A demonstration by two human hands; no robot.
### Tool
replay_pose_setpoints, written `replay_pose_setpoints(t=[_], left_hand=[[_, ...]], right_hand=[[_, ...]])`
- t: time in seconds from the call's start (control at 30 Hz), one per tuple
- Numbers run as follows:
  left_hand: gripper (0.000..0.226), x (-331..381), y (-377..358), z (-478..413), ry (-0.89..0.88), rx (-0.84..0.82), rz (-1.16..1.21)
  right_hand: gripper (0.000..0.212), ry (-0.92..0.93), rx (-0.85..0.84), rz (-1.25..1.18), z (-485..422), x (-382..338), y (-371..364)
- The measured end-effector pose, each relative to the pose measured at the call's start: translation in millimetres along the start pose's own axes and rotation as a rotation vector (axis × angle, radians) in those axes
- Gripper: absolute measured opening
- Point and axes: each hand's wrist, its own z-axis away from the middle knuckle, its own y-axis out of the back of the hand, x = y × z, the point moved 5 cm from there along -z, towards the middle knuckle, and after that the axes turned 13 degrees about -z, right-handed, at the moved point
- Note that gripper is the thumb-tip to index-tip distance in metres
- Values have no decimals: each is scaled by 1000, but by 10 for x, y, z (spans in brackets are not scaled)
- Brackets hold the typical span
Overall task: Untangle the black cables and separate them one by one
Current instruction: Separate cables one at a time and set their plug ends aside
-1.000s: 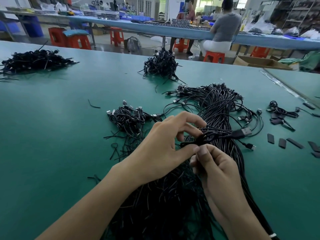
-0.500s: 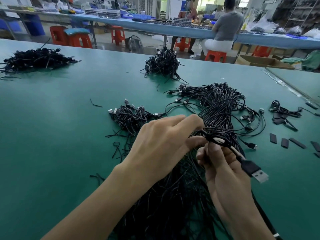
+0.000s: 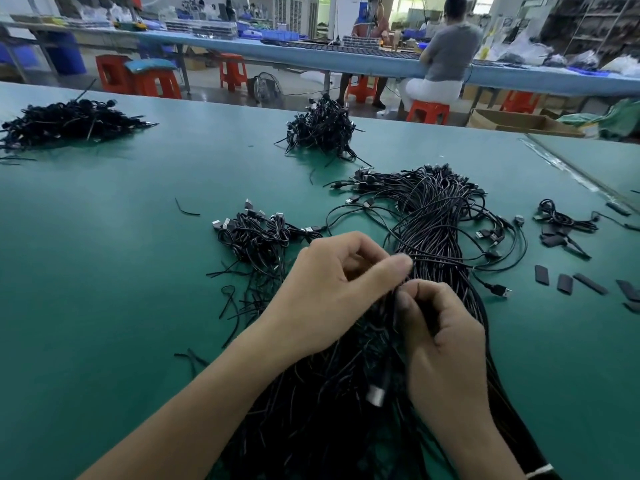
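black cables (image 3: 433, 216): bundle on green table (image 3: 104, 271), long axis from far side toward the person, passing under both hands | left hand (image 3: 332, 289): curled, pinches one of them | right hand (image 3: 440, 341): curled, pinches it just beside | plug (image 3: 375, 394): hangs below, nearer right hand

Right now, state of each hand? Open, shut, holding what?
Left hand: thumb and forefinger pinch a black cable.
Right hand: fingers curled, pinching what looks like the same black cable, just below the left; motion blur hides the detail.

blurred plug (image 3: 376, 394) among black cables (image 3: 436, 237)
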Motion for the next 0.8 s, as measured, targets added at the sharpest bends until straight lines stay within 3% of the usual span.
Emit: replay_pose_setpoints(t=[0.1, 0.33, 0.43, 0.57, 0.7, 0.8], left_hand=[[29, 3, -22, 12, -35, -68, 30], [48, 79, -10, 33, -151, -36, 21], [42, 98, 2, 39, -231, -10, -129], [55, 135, 20, 30, -330, 37, -325], [34, 142, -41, 62, -306, -13, -324], [9, 117, -48, 56, -277, -20, -355]], right_hand=[[16, 11, -23, 81, 21, 14, -26], [23, -139, -16, -175, -14, 49, -27], [26, -209, 9, -254, -35, 85, 14], [22, -316, 44, -410, -38, 190, 37], [19, -310, 100, -458, -30, 218, 48], [19, -236, 142, -342, -25, 206, 74]])
